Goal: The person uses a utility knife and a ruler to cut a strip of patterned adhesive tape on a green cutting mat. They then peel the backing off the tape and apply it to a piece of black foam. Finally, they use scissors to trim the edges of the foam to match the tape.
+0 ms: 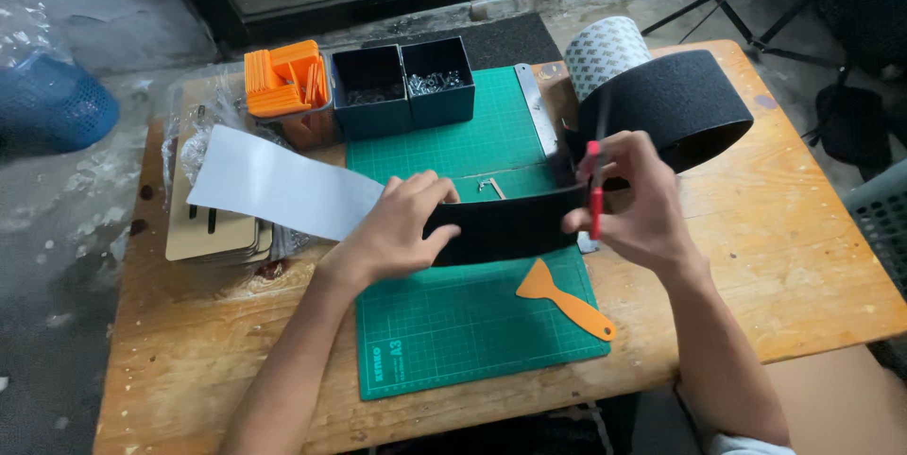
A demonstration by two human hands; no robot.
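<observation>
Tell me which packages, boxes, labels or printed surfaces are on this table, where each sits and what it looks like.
Two boxes: dark, square, open-topped, side by side at the mat's far edge, holding small metal parts.
Orange container: left of the boxes, blocky plastic.
Clear plastic bag: far left, crumpled, partly under the grey sheet.
Cutting mat: centre, green, gridded, with white print on its near-left corner.
Roll backing: far right, white, patterned.

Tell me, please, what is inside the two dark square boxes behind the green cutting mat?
The right box holds shiny small metal parts. The left box shows only a few dim pieces at its bottom; their kind cannot be told.
</observation>
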